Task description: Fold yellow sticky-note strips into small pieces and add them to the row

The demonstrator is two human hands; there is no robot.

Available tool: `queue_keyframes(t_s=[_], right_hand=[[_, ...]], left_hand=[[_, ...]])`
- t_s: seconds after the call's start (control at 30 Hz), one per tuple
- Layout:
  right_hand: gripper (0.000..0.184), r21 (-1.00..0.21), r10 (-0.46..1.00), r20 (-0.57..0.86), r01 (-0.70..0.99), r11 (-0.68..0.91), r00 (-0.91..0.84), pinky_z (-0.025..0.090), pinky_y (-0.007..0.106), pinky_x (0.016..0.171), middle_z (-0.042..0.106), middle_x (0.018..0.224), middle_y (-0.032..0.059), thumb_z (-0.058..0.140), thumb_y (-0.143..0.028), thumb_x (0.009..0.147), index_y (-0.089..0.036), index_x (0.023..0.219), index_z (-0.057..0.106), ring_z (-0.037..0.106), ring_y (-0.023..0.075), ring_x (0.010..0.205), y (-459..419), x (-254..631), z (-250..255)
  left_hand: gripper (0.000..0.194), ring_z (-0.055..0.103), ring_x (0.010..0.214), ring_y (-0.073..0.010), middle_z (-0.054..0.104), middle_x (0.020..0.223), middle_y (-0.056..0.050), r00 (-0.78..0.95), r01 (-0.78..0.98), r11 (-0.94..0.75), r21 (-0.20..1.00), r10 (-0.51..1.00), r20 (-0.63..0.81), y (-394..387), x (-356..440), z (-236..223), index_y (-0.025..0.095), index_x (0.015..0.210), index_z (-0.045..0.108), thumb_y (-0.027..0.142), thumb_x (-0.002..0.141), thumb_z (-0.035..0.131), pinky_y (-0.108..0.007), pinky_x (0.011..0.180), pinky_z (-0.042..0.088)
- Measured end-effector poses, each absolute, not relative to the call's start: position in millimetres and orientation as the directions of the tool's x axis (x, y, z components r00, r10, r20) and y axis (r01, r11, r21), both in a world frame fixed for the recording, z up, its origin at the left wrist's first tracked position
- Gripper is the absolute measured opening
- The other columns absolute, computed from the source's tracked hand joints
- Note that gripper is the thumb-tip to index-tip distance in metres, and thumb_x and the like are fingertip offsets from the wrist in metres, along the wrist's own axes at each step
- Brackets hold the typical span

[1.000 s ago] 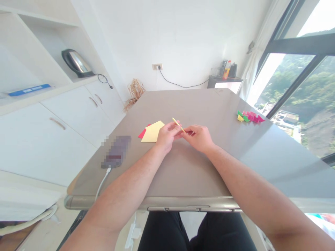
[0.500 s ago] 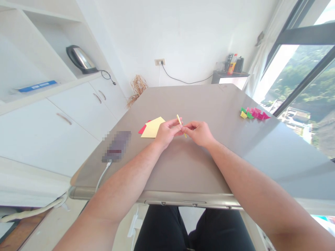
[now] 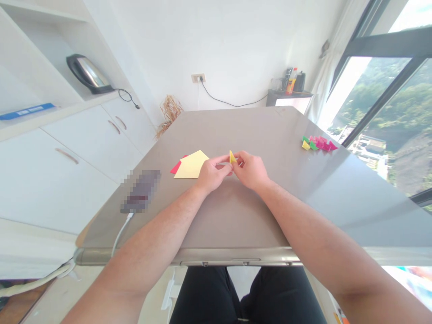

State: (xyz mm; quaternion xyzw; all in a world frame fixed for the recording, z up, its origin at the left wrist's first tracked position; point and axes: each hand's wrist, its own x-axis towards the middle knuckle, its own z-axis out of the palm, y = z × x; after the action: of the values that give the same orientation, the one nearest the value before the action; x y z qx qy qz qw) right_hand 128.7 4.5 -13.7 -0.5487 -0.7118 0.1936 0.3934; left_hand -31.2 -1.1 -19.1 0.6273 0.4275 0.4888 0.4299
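Yellow and small, the paper slip (image 3: 231, 157) stands with its pointed end up between your two hands, over the near middle of the grey table (image 3: 236, 130). Your right hand (image 3: 251, 170) has it pinched between thumb and fingers, a narrow grip on its lower part. Your left hand (image 3: 213, 174) meets it from the other side, fingers reaching to the slip and thumb bent close; you cannot tell from here whether that hand grips it or only steadies it. How much of the slip your fingers cover is hidden.

Just beside your left hand lies a pale yellow sheet (image 3: 191, 166), partly covering a red sheet (image 3: 175, 168). Further left you have a blurred phone (image 3: 141, 189) with a white cable (image 3: 120, 232) at its near end. Well to your right, pink, green and yellow folded pieces (image 3: 320, 143) sit clustered near the window (image 3: 374, 94).
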Motion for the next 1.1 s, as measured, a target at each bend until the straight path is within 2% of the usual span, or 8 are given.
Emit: queue_keyframes(t_s=[0.2, 0.33, 0.43, 0.6, 0.7, 0.8, 0.93, 1.1], right_hand=[[0.011, -0.635, 0.944, 0.327, 0.73, 0.252, -0.041, 0.031, 0.029, 0.056, 0.067, 0.07, 0.0014, 0.055, -0.028, 0.084, -0.024, 0.078, 0.063, 0.05, 0.0155, 0.059, 5.6, 128.6, -11.0], [0.012, -0.575, 0.931, 0.359, 0.772, 0.273, -0.062, 0.029, 0.029, 0.056, 0.064, 0.066, 0.0017, 0.054, -0.025, 0.083, -0.023, 0.074, 0.061, 0.048, 0.0156, 0.059, 6.0, 128.0, -10.5], [0.014, -0.612, 0.922, 0.383, 0.73, 0.303, -0.062, 0.034, 0.029, 0.059, 0.067, 0.07, 0.0019, 0.053, -0.025, 0.084, -0.023, 0.081, 0.066, 0.053, 0.016, 0.063, 5.5, 128.9, -11.3], [0.022, -0.763, 0.916, 0.401, 0.547, 0.344, -0.017, 0.046, 0.029, 0.066, 0.071, 0.078, 0.0009, 0.054, -0.026, 0.084, -0.023, 0.098, 0.071, 0.061, 0.0158, 0.067, 4.2, 130.2, -14.8], [0.023, -0.794, 0.877, 0.48, 0.426, 0.435, 0.0, 0.052, 0.03, 0.072, 0.074, 0.105, 0.0035, 0.053, -0.022, 0.084, -0.023, 0.099, 0.07, 0.064, 0.0135, 0.07, 3.2, 130.5, -14.9], [0.016, -0.791, 0.845, 0.534, 0.333, 0.514, -0.035, 0.056, 0.031, 0.073, 0.067, 0.128, 0.0061, 0.055, -0.023, 0.086, -0.023, 0.093, 0.07, 0.067, 0.0137, 0.078, 2.2, 131.9, -13.1], [0.011, -0.752, 0.802, 0.595, 0.314, 0.58, -0.056, 0.059, 0.034, 0.08, 0.065, 0.129, 0.0066, 0.062, -0.027, 0.085, -0.025, 0.091, 0.071, 0.067, 0.0195, 0.102, 1.7, 134.5, -10.5], [0.007, -0.731, 0.776, 0.625, 0.281, 0.622, -0.092, 0.059, 0.036, 0.085, 0.068, 0.119, 0.0055, 0.066, -0.028, 0.083, -0.025, 0.089, 0.069, 0.067, 0.0188, 0.102, -0.2, 134.3, -8.6]], left_hand=[[0.045, 0.076, 0.088, -0.0266, 0.08, 0.094, -0.006, 0.159, 0.133, -0.231, 0.964, 0.965, 0.209, -5.6, -29.5, -19.8, 0.024, 0.124, 0.075, 0.029, 0.079, 0.075, -0.044, 0.093, 0.059], [0.041, 0.076, 0.088, -0.0271, 0.079, 0.087, -0.005, 0.144, 0.13, -0.228, 0.965, 0.967, 0.21, -8.1, -27.4, -18.0, 0.024, 0.119, 0.077, 0.028, 0.078, 0.075, -0.045, 0.094, 0.059], [0.04, 0.076, 0.088, -0.0258, 0.079, 0.088, -0.005, 0.141, 0.072, -0.221, 0.973, 0.968, 0.209, -8.1, -26.9, -16.4, 0.023, 0.115, 0.077, 0.027, 0.076, 0.076, -0.045, 0.093, 0.059], [0.039, 0.075, 0.09, -0.024, 0.079, 0.09, -0.006, 0.109, -0.037, -0.236, 0.971, 0.965, 0.238, -3.5, -31.4, -14.9, 0.019, 0.112, 0.076, 0.023, 0.073, 0.074, -0.045, 0.091, 0.061], [0.041, 0.075, 0.089, -0.0239, 0.079, 0.089, -0.006, 0.075, -0.088, -0.222, 0.971, 0.971, 0.228, -0.7, -34.6, -14.8, 0.018, 0.112, 0.076, 0.018, 0.071, 0.07, -0.046, 0.091, 0.06], [0.043, 0.075, 0.089, -0.0246, 0.079, 0.089, -0.006, 0.073, -0.097, -0.223, 0.97, 0.97, 0.23, 0.1, -35.6, -14.7, 0.018, 0.111, 0.076, 0.016, 0.069, 0.069, -0.046, 0.092, 0.06], [0.042, 0.075, 0.088, -0.0257, 0.079, 0.088, -0.006, 0.09, -0.083, -0.217, 0.973, 0.97, 0.224, -1.1, -34.6, -13.9, 0.018, 0.111, 0.077, 0.019, 0.069, 0.073, -0.046, 0.092, 0.059], [0.041, 0.075, 0.088, -0.0258, 0.08, 0.091, -0.006, 0.096, -0.084, -0.221, 0.972, 0.969, 0.229, -1.3, -33.8, -14.0, 0.02, 0.109, 0.078, 0.017, 0.069, 0.072, -0.045, 0.089, 0.06]])
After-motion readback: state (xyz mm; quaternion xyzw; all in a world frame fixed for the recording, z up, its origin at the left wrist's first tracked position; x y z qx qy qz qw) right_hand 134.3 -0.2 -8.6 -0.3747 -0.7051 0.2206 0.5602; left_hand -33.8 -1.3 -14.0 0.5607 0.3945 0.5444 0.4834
